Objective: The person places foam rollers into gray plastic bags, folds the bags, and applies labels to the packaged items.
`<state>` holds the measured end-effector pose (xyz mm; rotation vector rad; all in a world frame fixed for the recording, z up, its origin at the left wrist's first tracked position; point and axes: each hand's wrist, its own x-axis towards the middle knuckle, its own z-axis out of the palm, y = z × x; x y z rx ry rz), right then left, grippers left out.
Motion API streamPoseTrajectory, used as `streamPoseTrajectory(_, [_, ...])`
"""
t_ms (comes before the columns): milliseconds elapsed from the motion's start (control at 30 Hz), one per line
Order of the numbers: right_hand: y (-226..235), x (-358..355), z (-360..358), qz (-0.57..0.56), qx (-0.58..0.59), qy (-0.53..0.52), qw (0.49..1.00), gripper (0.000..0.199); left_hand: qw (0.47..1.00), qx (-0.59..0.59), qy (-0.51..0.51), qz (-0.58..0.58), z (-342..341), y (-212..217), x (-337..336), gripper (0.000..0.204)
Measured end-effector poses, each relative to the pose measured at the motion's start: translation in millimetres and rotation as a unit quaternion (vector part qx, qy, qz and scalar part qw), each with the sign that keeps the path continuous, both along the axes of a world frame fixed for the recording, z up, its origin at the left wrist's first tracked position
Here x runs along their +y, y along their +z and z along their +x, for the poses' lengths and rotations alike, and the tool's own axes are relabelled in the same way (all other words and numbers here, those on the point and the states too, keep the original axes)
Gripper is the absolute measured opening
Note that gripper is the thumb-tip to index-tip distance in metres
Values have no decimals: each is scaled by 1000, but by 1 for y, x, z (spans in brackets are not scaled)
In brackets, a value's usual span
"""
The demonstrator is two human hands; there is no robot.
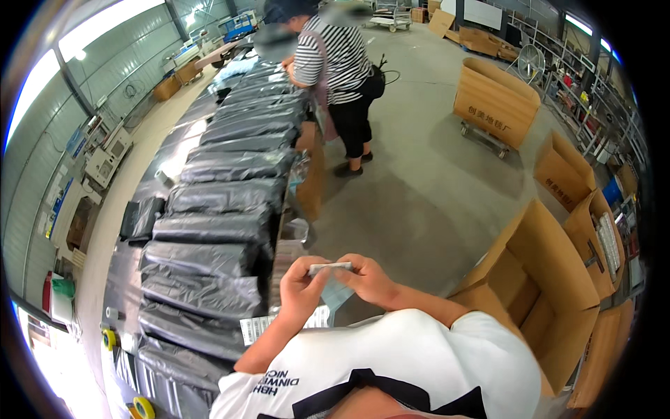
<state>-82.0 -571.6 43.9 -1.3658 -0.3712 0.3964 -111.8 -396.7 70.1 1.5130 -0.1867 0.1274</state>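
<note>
You hold a small white strip at chest height, over the table's near edge.

Your left hand (301, 283) and right hand (368, 278) meet with elbows bent, fingers pinched on either end of the strip (330, 266), beside the black plastic bags (209, 230).

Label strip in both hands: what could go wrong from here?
1. The label strip is pinched only by the fingertips of the left hand and right hand, off the table edge; a slip could drop it to the floor.
2. Black bags lie overlapped along the table; one near the edge may slide off if bumped.
</note>
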Motion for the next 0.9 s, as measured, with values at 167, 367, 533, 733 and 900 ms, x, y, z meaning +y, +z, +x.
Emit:
streamPoseTrajectory(167, [-11,-127,54,38,6,-173,984,14,992,30,-106,66,104,10,-133,11])
streamPoseTrajectory(367, [-29,-214,113,52,4,-309,950,14,974,44,-197,105,197,5,-234,13])
streamPoseTrajectory(533, [-44,-261,188,32,0,-369,929,17,955,99,-279,34,290,-18,-284,15])
streamPoseTrajectory(733, [-28,-305,317,-7,-46,-370,928,21,949,62,-310,-7,430,-15,-326,16])
streamPoseTrajectory(900, [-4,-335,423,22,-18,-366,930,21,952,30,-304,-4,540,2,-361,16])
